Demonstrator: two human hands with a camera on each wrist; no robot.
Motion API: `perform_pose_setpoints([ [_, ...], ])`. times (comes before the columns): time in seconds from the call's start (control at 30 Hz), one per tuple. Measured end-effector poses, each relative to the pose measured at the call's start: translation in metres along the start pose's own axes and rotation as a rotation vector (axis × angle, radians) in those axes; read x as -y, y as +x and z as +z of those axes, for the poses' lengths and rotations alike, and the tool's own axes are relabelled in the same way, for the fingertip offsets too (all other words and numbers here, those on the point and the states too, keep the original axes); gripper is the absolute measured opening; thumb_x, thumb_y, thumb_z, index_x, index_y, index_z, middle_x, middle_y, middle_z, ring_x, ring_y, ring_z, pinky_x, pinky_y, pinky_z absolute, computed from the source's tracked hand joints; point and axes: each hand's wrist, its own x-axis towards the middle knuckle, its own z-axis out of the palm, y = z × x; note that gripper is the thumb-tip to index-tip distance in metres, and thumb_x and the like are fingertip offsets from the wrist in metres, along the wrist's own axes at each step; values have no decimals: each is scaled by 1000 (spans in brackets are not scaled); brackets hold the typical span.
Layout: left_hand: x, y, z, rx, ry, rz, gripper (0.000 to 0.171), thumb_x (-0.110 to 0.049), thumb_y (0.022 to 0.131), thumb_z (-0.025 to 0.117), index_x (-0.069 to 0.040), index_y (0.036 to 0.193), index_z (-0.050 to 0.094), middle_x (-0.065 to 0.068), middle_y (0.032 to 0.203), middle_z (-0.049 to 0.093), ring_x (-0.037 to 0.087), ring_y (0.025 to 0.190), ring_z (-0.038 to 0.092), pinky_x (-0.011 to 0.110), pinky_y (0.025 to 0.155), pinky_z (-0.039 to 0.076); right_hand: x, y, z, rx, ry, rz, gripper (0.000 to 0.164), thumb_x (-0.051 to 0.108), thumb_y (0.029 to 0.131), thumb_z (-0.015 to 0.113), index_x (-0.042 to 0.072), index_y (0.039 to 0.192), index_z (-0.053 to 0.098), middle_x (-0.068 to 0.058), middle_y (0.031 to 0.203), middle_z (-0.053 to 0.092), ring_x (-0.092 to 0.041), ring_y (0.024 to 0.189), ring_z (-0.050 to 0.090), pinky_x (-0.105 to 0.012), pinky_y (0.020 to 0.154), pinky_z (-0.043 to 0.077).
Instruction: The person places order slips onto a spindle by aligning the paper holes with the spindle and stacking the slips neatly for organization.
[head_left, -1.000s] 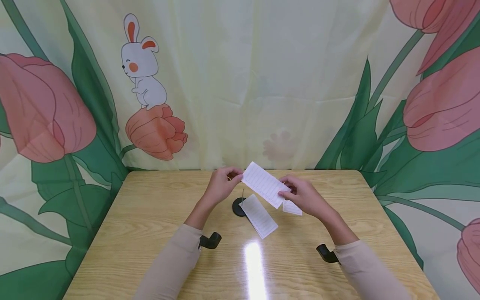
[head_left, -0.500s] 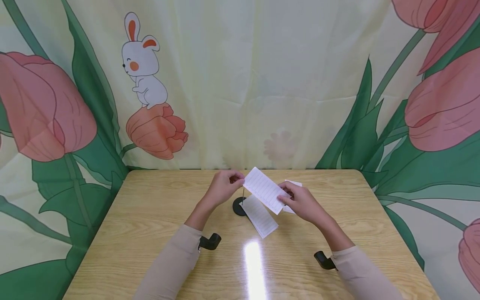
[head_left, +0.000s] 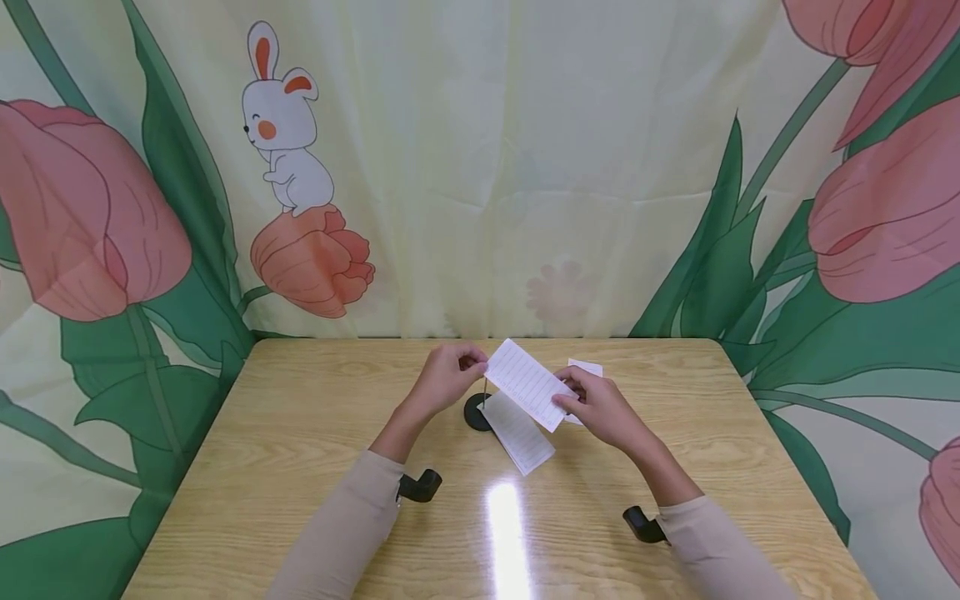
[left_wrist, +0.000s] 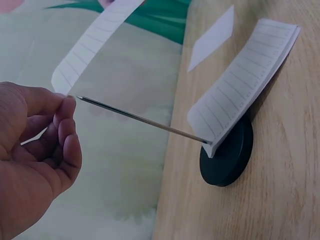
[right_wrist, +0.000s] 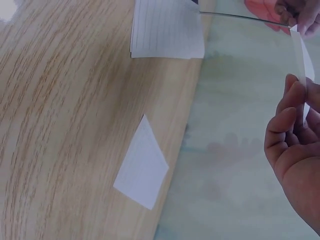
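A lined paper slip (head_left: 525,379) is stretched between both hands above the table. My left hand (head_left: 450,373) pinches its left corner between thumb and fingertips. My right hand (head_left: 600,404) holds the opposite end, thumb on the upper face. Below stands a bill spike with a round black base (left_wrist: 227,157) and a thin upright metal rod (left_wrist: 140,119). The rod's tip is right at the pinched corner in the left wrist view. Several lined slips (left_wrist: 245,75) are threaded on the rod by one corner, low on the base, and fan out toward the right.
Another paper slip (right_wrist: 142,167) lies on the wooden table (head_left: 300,467) behind the right hand, partly hidden in the head view. A printed curtain (head_left: 465,167) with tulips and a rabbit hangs along the table's back edge.
The held slip has come down slightly toward the spike, and the left hand has lowered a little. The right hand has shifted slightly left, and more of the loose slip behind it shows.
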Motion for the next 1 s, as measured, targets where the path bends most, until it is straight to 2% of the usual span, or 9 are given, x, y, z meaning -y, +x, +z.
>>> perform_pose_setpoints([
  [0.57, 6, -2, 4, -5, 13, 8, 7, -7, 97, 69, -4, 95, 75, 4, 85, 70, 14, 77, 62, 26, 69, 51, -5, 0, 2, 16, 22, 23, 23, 7, 97, 70, 3, 119, 65, -11, 101, 74, -17, 87, 72, -25, 70, 56],
  [0.87, 7, -1, 7, 17, 7, -6, 10, -4, 100, 63, -2, 96, 72, 16, 89, 71, 15, 76, 62, 26, 67, 50, -5, 0, 1, 24, 19, 20, 24, 8, 98, 70, 3, 120, 64, -10, 102, 74, -16, 87, 72, -26, 70, 56],
  [1.0, 7, -1, 7, 11, 0, -8, 10, -6, 100, 64, -2, 95, 73, 17, 90, 72, 16, 76, 63, 26, 67, 50, -5, 0, 2, 26, 9, 22, 24, 8, 98, 70, 3, 120, 65, -9, 101, 74, -16, 86, 71, -26, 69, 56],
])
